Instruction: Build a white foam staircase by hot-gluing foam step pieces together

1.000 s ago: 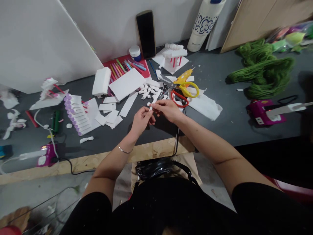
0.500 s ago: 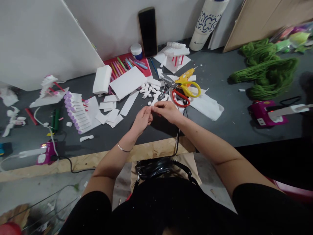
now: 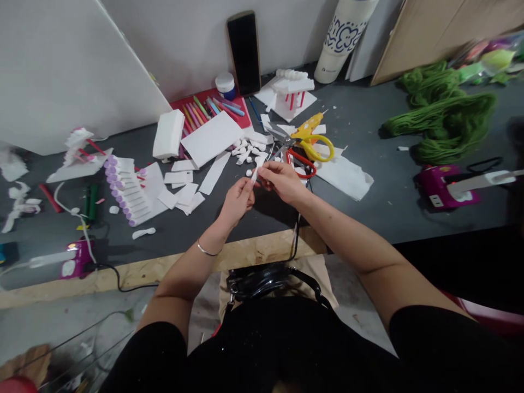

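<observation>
Dark grey tabletop, pale wall behind, white strip between left hand and right hand, fingers of both pinched narrow on it.

Craft workshop, seemingly: long grey workbench strewn with scissors, green yarn, coloured pens, white offcuts.

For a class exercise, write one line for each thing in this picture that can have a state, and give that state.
Left hand: pinching the white strip
Right hand: pinching the same strip
Scissors: lying down, blades apart
Phone: propped up, screen dark
Jar: upright, closed
Bottle: standing, top out of view
Green yarn: loosely heaped
</observation>
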Tool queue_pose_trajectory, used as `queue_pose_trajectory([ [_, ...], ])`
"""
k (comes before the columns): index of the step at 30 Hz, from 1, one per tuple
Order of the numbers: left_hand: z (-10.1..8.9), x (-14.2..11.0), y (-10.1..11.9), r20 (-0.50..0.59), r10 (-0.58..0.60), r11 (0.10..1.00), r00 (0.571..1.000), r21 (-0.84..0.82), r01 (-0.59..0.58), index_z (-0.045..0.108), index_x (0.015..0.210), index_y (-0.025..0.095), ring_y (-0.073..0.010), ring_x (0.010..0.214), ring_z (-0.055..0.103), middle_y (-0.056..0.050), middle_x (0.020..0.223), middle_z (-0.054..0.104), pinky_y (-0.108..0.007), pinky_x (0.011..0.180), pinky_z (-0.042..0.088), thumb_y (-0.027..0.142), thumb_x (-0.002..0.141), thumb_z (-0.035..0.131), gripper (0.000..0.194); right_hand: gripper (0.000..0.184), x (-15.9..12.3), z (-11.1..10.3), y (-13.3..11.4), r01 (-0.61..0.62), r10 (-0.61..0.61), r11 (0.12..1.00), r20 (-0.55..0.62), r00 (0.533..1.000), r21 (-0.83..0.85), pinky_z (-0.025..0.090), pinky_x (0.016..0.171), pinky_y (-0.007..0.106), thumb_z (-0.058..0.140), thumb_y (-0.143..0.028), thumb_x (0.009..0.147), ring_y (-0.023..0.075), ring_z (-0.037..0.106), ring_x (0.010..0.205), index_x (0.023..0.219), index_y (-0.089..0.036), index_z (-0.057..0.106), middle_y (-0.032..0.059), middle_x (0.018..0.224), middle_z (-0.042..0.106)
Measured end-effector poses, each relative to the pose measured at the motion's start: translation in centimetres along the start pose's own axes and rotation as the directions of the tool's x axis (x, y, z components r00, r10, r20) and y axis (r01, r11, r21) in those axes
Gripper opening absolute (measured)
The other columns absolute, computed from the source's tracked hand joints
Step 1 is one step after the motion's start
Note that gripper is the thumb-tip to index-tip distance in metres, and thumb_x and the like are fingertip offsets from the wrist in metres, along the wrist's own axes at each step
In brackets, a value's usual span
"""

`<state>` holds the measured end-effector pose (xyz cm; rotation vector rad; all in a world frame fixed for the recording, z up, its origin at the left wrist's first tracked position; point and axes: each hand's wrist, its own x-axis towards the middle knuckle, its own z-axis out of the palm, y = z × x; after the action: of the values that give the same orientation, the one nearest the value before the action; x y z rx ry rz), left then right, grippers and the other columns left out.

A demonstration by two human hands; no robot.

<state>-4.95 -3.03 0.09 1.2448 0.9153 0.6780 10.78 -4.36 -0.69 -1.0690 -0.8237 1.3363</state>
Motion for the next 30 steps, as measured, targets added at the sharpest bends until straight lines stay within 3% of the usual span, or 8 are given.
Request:
queue_pose_trajectory([
  [6, -0.2, 0.0, 0.0, -0.019, -0.045, 0.996, 0.999, 0.081, 0.046, 0.061, 0.080, 0.018, -0.0074, 0.045, 0.062, 0.002, 0.063, 0.070, -0.016, 0.044, 0.043, 0.060, 0.081, 0.077, 0.045, 0.037, 0.0, -0.1, 0.3, -0.002, 0.002, 0.999, -0.011, 1.000, -0.048, 0.030, 0.046, 0.023, 0.081, -0.050, 0.071, 0.0047, 0.038, 0.046, 0.065, -0.022, 0.058, -0.0083, 0.053, 0.050],
  [10, -0.1, 0.2, -0.1, -0.015, -0.109, 0.994, 0.994, -0.003, 0.109, 0.059, 0.084, 0.018, -0.0097, 0.050, 0.068, 0.002, 0.066, 0.072, -0.018, 0.052, 0.053, 0.047, 0.084, 0.075, 0.033, 0.033, 0.0, -0.2, 0.3, 0.013, -0.013, 0.998, -0.004, 1.000, -0.067, 0.031, 0.047, 0.023, 0.080, -0.048, 0.070, 0.0054, 0.039, 0.048, 0.067, -0.022, 0.060, -0.0070, 0.056, 0.053],
  [13, 0.1, 0.1, 0.2, -0.023, -0.129, 0.990, 0.991, -0.061, 0.127, 0.056, 0.086, 0.019, -0.0082, 0.048, 0.064, 0.004, 0.064, 0.068, -0.016, 0.046, 0.047, 0.033, 0.089, 0.068, 0.018, 0.036, -0.1, -0.3, 0.3, 0.013, -0.013, 0.996, 0.004, 1.000, -0.085, 0.031, 0.048, 0.024, 0.082, -0.052, 0.069, 0.0057, 0.040, 0.049, 0.069, -0.022, 0.062, -0.0060, 0.060, 0.055],
  [16, 0.4, 0.0, 0.5, -0.037, -0.138, 0.987, 0.990, -0.083, 0.135, 0.052, 0.081, 0.020, -0.0036, 0.042, 0.049, 0.008, 0.058, 0.057, -0.012, 0.039, 0.029, 0.026, 0.091, 0.063, 0.017, 0.040, -0.1, -0.2, 0.4, 0.014, -0.013, 0.995, 0.012, 1.000, -0.096, 0.031, 0.049, 0.025, 0.083, -0.057, 0.069, 0.0062, 0.039, 0.051, 0.071, -0.022, 0.063, -0.0057, 0.062, 0.056],
  [20, 0.5, 0.0, 0.3, -0.038, -0.078, 0.995, 0.996, -0.072, 0.075, 0.048, 0.076, 0.021, -0.0032, 0.040, 0.038, 0.009, 0.053, 0.045, -0.015, 0.040, 0.022, 0.052, 0.096, 0.061, 0.039, 0.041, -0.2, 0.3, 0.5, 0.013, -0.014, 0.995, -0.012, 1.000, -0.099, 0.030, 0.049, 0.025, 0.083, -0.058, 0.069, 0.0069, 0.037, 0.052, 0.069, -0.023, 0.062, -0.0061, 0.059, 0.052],
  [23, 0.4, 0.1, -0.3, -0.059, 0.001, 1.000, 0.998, -0.015, -0.002, 0.049, 0.072, 0.021, -0.0042, 0.040, 0.032, 0.009, 0.049, 0.042, -0.018, 0.040, 0.021, 0.077, 0.087, 0.064, 0.059, 0.041, -0.3, 0.7, 0.4, 0.007, -0.010, 0.997, -0.029, 1.000, -0.079, 0.029, 0.049, 0.025, 0.084, -0.057, 0.067, 0.0067, 0.035, 0.051, 0.067, -0.023, 0.061, -0.0065, 0.056, 0.051],
  [26, 0.2, 0.2, -0.5, -0.077, 0.034, 0.999, 0.996, 0.044, -0.030, 0.053, 0.071, 0.021, -0.0049, 0.040, 0.031, 0.008, 0.048, 0.042, -0.020, 0.040, 0.020, 0.083, 0.080, 0.067, 0.064, 0.041, -0.4, 0.9, 0.4, -0.011, 0.008, 0.998, -0.040, 0.999, -0.063, 0.027, 0.048, 0.025, 0.085, -0.056, 0.064, 0.0062, 0.035, 0.050, 0.066, -0.022, 0.061, -0.0067, 0.056, 0.051],
  [30, 0.1, 0.1, -0.6, -0.100, 0.063, 0.991, 0.993, 0.123, -0.051, 0.057, 0.070, 0.021, -0.0067, 0.040, 0.033, 0.007, 0.046, 0.043, -0.022, 0.040, 0.020, 0.081, 0.083, 0.066, 0.062, 0.041, -0.3, 0.9, 0.7, -0.024, 0.021, 0.998, -0.052, 0.998, -0.058, 0.027, 0.047, 0.024, 0.084, -0.056, 0.066, 0.0063, 0.036, 0.050, 0.066, -0.023, 0.060, -0.0062, 0.057, 0.053],
])
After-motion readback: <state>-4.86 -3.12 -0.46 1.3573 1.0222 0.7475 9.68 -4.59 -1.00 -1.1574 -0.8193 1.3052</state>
